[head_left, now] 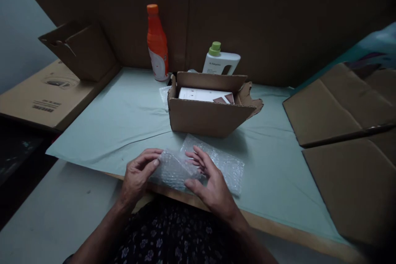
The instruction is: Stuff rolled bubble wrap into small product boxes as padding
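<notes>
My left hand [138,175] pinches the left edge of a folded piece of bubble wrap [171,169] between thumb and fingers, near the table's front edge. Across from it, my right hand [213,181] has its fingers spread and its thumb apart, close to the right end of that piece. Whether the right fingertips touch it I cannot tell. A second, flat sheet of bubble wrap [230,169] lies on the table, partly under my right hand. Behind both stands an open cardboard box [204,117] with a white printed box [201,95] inside.
At the back stand an orange bottle [157,45] and a white bottle with a green cap [216,62]. More bubble wrap [164,95] shows beside the box. Cardboard boxes flank the table, a flat printed one [40,95] at left and brown ones [328,99] at right.
</notes>
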`<action>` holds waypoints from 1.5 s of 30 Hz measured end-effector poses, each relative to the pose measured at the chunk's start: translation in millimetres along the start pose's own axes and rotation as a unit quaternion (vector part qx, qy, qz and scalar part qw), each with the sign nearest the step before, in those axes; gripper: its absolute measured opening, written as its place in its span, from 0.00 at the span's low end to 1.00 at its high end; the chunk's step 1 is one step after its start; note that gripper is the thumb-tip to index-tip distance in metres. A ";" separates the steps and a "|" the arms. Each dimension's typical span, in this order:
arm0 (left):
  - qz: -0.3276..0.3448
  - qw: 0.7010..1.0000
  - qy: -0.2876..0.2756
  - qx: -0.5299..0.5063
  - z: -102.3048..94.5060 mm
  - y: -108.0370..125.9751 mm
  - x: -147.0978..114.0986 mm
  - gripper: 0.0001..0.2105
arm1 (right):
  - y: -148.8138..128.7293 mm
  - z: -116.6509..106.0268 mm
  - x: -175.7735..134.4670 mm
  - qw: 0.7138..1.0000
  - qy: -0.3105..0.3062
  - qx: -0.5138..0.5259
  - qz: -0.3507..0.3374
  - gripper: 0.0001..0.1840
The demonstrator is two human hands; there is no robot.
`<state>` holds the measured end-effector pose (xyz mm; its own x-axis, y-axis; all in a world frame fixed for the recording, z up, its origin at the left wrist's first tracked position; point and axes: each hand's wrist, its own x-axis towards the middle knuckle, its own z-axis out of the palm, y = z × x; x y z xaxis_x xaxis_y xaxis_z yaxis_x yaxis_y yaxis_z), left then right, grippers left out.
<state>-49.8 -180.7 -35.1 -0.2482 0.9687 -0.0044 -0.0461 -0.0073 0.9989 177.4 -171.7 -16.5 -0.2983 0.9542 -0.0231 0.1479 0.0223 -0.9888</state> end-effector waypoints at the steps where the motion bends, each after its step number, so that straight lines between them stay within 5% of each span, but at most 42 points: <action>1: -0.027 0.999 -0.006 -0.029 2.1 0.0 -1.2 0.09 | 3.1 2.9 4.5 0.999 -0.010 0.028 0.024 0.44; 7: -0.206 0.960 -0.025 -0.190 13.8 -6.1 -0.9 0.18 | 14.8 -2.8 -0.5 0.991 -0.026 0.119 0.054 0.36; 11: -0.260 0.939 -0.056 -0.217 21.3 -15.6 0.7 0.16 | 10.7 3.4 -14.8 0.995 -0.001 0.027 0.097 0.17; 15: -0.292 0.916 -0.084 -0.263 11.8 -15.0 1.6 0.31 | 7.5 -2.3 -27.5 0.992 0.040 -0.011 0.120 0.15; 18: -0.280 0.912 -0.157 -0.257 6.0 -9.5 2.7 0.40 | 0.8 -20.4 -33.6 0.989 0.036 -0.050 0.137 0.16; 20: -0.251 0.936 -0.162 -0.185 9.8 -5.7 6.1 0.36 | -5.2 -33.6 -33.1 0.989 0.031 -0.074 0.123 0.16; 23: -0.176 0.981 -0.076 -0.014 24.5 -0.4 18.7 0.28 | -10.0 -49.4 -24.1 0.988 0.068 -0.110 0.084 0.15; 27: -0.060 0.988 -0.041 0.135 43.9 -2.5 46.1 0.22 | 4.6 -60.6 -3.1 0.969 0.148 -0.186 0.066 0.19; 34: 0.009 0.900 -0.114 0.421 47.9 -33.4 66.2 0.20 | 53.1 -75.5 0.3 0.893 0.188 -0.400 0.084 0.39; 39: 0.054 0.880 -0.093 0.463 39.4 -36.1 55.8 0.33 | 61.9 -109.0 -8.7 0.868 0.215 -0.446 0.047 0.36; 43: 0.229 0.862 0.016 0.452 40.5 -24.4 30.4 0.36 | 65.8 -114.0 -5.3 0.883 0.140 -0.446 0.048 0.29; 45: 0.317 0.836 -0.041 0.446 47.1 -17.3 10.1 0.34 | 64.8 -104.0 -5.9 0.892 0.108 -0.436 0.054 0.29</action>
<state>-6.0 -159.1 -50.2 0.1192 0.8546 0.5054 0.8187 -0.3726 0.4368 286.8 -144.8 -65.0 -0.0627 0.9980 0.0118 0.8698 0.0604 -0.4898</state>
